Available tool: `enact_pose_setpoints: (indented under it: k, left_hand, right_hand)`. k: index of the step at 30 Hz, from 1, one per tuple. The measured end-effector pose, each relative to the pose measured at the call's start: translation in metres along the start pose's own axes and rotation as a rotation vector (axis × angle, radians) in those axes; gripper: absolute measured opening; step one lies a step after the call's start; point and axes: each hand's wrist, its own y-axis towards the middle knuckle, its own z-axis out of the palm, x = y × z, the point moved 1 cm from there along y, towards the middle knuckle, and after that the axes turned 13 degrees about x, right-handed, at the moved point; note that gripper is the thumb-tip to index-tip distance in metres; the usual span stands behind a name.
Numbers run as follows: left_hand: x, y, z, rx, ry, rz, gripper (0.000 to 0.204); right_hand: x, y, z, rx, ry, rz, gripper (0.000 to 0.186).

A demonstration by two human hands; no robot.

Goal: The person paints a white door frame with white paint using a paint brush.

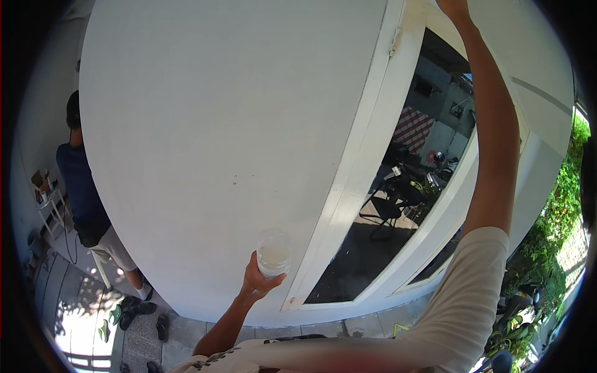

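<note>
My left hand (261,276) grips a clear plastic container (273,255) low in front of the white wall (217,137); what is inside it is too faint to make out. My right arm reaches up along the white-framed glass window (398,205), and my right hand (453,11) is at the top edge of the view near the upper frame, its fingers mostly cut off. A metal hinge (394,42) sits on the frame to the left of that hand.
Another person (81,180) in a dark blue top is at the far left, near a small white stand (51,205) with items on it. Footwear (137,311) lies on the paving below. Green plants (563,205) and dark vehicle parts (522,301) line the right side.
</note>
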Motion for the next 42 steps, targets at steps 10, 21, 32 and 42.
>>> enact_pose_setpoints:
  k: [10,21,32,42]
  left_hand:
    - [0.001,-0.007,-0.001,-0.015,0.038,-0.012,0.085]
    - [-0.005,0.001,0.025,0.064,-0.003,-0.005,0.088]
    - [-0.017,-0.017,0.033,0.081,0.083,-0.077,0.09]
    - [-0.038,-0.024,0.06,0.108,0.061,-0.127,0.092]
  right_hand:
    - [0.048,-0.085,0.032,0.305,0.023,-0.16,0.008]
    - [0.006,-0.011,0.01,-0.018,-0.002,-0.101,0.008]
    - [0.071,-0.13,0.013,0.172,-0.018,-0.072,0.015]
    - [0.219,-0.361,0.041,0.458,0.917,0.282,0.013]
